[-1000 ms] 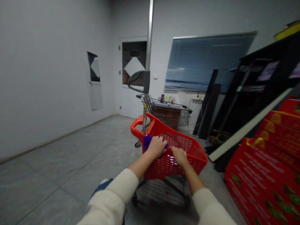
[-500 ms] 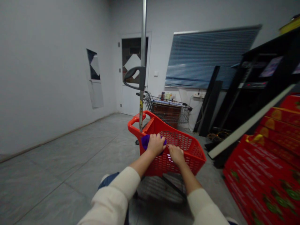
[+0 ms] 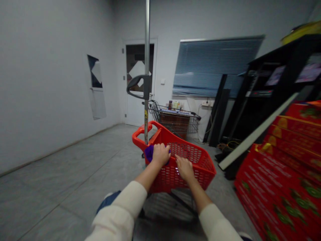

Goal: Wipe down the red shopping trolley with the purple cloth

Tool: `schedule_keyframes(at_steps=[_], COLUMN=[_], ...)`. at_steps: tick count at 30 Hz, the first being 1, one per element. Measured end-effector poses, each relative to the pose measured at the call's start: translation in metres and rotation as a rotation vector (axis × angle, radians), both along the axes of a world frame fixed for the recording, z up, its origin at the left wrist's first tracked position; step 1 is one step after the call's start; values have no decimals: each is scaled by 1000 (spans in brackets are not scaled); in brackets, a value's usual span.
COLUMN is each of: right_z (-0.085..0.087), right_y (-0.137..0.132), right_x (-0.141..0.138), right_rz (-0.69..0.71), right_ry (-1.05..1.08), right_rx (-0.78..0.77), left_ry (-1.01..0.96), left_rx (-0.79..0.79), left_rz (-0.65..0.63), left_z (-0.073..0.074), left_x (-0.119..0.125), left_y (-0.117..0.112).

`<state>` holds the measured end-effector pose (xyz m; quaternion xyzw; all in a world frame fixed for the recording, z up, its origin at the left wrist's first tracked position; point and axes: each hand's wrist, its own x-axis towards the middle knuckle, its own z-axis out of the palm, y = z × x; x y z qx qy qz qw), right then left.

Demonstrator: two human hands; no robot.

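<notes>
Fingers of the left hand (image 3: pixel 160 154) closed over a purple object (image 3: pixel 149 153) at the rim of a red plastic shopping cart (image 3: pixel 182 179); right hand (image 3: pixel 184 168) fingers curled on same rim. Cart's long axis points forward, away from the person, toward a white door (image 3: pixel 132 112), across the grey floor (image 3: pixel 75 167).

On my feed, the shopping basket (image 3: pixel 185 174) is bright red, punched with rows of small holes, and a purple object (image 3: pixel 148 153) shows at its rim. I see cream sleeves (image 3: pixel 117 214), a blue slatted blind (image 3: pixel 215 67), and red cartons (image 3: pixel 278 197) printed with white lettering, yellow patches and green shapes.
</notes>
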<state>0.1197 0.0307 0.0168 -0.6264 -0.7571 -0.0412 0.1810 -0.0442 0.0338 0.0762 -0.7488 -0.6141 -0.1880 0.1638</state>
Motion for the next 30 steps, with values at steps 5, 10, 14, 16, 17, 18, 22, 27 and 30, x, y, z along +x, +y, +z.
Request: schedule_keyframes(at_steps=[5, 10, 14, 16, 17, 18, 22, 27, 30], right_z=[-8, -5, -5, -6, -7, -8, -10, -12, -12], right_y=[-4, -5, -3, -3, -3, -4, -8, -10, -10], right_x=[25, 34, 31, 30, 29, 28, 23, 17, 18], right_rz=[-165, -161, -163, -168, -171, -174, -185, -186, -174], right_ry=[-32, -81, -95, -91, -86, -79, -56, -54, -52], right_rx=[57, -9, -30, -31, -28, -23, -1, 25, 38], left_ry=[-10, -24, -8, 2, 8, 11, -5, -58, -63], left_rx=[-3, -54, -104, -114, -110, -97, 22, 46, 52], left_rz=[-35, -95, -67, -21, -1, 18, 83, 86, 46], left_z=[-16, -13, 3, 13, 16, 19, 14, -10, -19], left_x=[28, 36, 12, -6, -15, -21, -24, 15, 32], left_y=[2, -1, 1, 3, 4, 4, 0, -6, -7])
